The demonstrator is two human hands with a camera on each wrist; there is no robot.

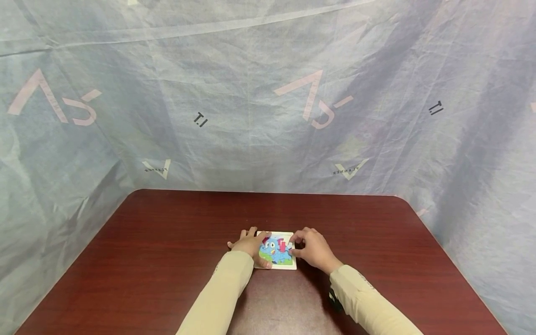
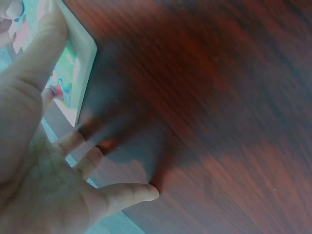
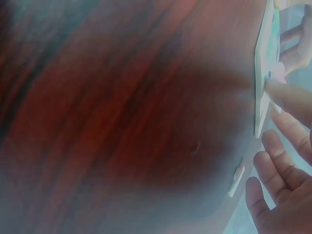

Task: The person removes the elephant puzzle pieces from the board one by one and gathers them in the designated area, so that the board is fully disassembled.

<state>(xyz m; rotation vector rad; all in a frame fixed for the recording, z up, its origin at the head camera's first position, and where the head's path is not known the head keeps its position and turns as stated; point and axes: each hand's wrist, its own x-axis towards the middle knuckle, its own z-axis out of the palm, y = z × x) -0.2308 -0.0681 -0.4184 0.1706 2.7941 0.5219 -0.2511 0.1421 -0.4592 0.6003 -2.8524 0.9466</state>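
A square jigsaw puzzle (image 1: 278, 267) with a pale frame and a blue elephant picture lies on the table. My left hand (image 1: 250, 246) lies over its left side, thumb on the near edge and fingers spread; in the left wrist view the left hand (image 2: 53, 161) has its other fingers reaching down to the tabletop. At the right edge my right hand (image 1: 315, 250) pinches a small puzzle piece (image 3: 276, 104) between thumb and index finger, mostly hidden by the fingers. A reddish piece (image 1: 283, 246) sits on the picture, looking slightly raised.
Below the right hand, a small pale flat piece (image 3: 237, 181) lies on the tabletop. The dark red wooden table (image 1: 176, 232) stretches around the puzzle. Behind it and at both sides hangs a grey printed sheet (image 1: 251, 139).
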